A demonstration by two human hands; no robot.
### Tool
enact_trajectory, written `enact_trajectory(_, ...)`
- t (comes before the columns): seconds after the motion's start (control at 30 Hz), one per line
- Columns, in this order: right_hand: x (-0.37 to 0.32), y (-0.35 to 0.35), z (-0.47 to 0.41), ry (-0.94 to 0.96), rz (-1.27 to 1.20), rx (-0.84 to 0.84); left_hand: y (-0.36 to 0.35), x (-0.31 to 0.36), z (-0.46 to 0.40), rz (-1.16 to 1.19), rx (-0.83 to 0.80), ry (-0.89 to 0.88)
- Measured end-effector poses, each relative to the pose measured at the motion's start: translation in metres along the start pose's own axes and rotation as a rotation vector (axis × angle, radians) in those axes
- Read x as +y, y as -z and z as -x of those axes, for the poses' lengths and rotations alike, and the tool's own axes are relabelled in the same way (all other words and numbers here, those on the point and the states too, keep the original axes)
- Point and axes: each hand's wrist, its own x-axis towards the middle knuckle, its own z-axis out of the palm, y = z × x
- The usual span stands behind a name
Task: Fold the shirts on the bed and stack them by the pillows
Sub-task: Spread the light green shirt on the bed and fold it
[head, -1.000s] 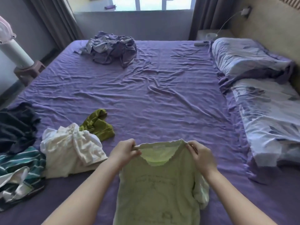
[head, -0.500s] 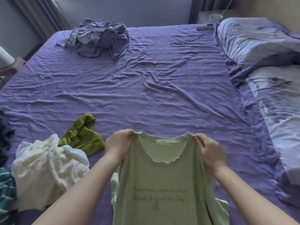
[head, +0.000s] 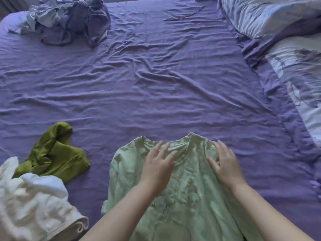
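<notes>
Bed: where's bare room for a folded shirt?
Free: sheet between light green shirt, purple heap and pillows. Crowded: near left, olive garment and white garment.

Left hand [head: 159,164] and right hand [head: 225,164] flat on pale green shirt [head: 191,197]; olive shirt [head: 53,153] left of them, pillows [head: 286,40] beyond right.

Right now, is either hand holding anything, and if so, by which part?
Nothing is held. The left hand and right hand lie open, fingers spread, flat on the chest of the pale green shirt, just below its collar.
</notes>
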Motion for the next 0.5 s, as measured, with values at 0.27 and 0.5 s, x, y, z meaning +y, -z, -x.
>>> enact_trajectory(0.27, 0.034, -0.004, 0.04, -0.018, -0.056, 0.044, -0.062, 0.042, -0.024, -0.064, -0.384, -0.034)
enact_trajectory(0.5, 0.034, 0.024, 0.018, -0.114, -0.377, 0.086, -0.063, 0.04, -0.029, -0.13, -0.424, -0.024)
